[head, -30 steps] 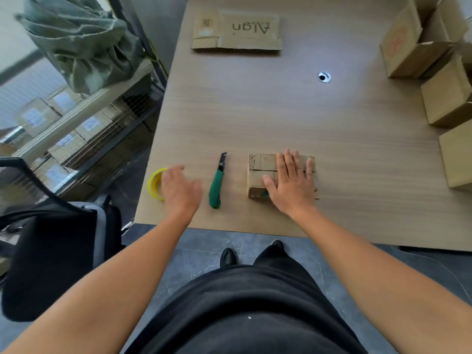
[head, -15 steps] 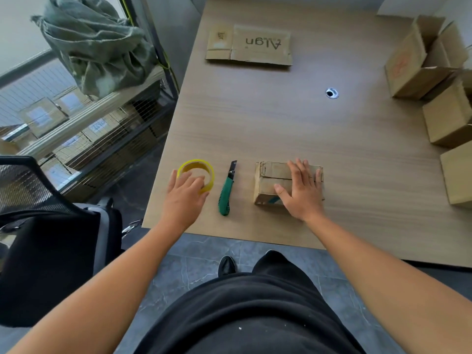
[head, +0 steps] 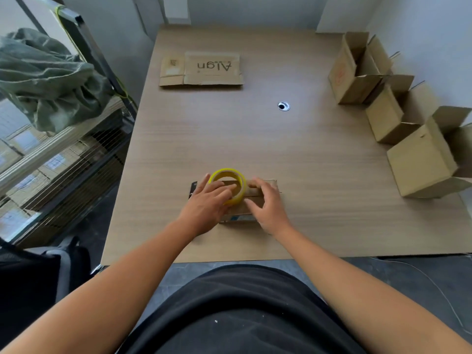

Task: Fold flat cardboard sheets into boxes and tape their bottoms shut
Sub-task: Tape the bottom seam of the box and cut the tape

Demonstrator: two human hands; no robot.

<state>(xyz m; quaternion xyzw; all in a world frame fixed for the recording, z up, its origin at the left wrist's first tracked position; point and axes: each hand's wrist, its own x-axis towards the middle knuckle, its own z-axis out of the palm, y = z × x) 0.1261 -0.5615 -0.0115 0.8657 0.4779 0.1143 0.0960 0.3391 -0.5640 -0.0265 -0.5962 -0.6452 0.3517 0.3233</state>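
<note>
Head view: I am gripping the tape roll (head: pixel 226 172) in my left hand (head: pixel 207 208), over the box (head: pixel 240 217) near the table's (head: pixel 255 139) front edge. My right hand (head: pixel 268 208) is cupping the box with bent fingers (I'd be pinning the flaps flush before taping).

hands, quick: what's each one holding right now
Left hand: grips the yellow tape roll over the small box.
Right hand: fingers curled on top of the small box, holding it down.
</note>
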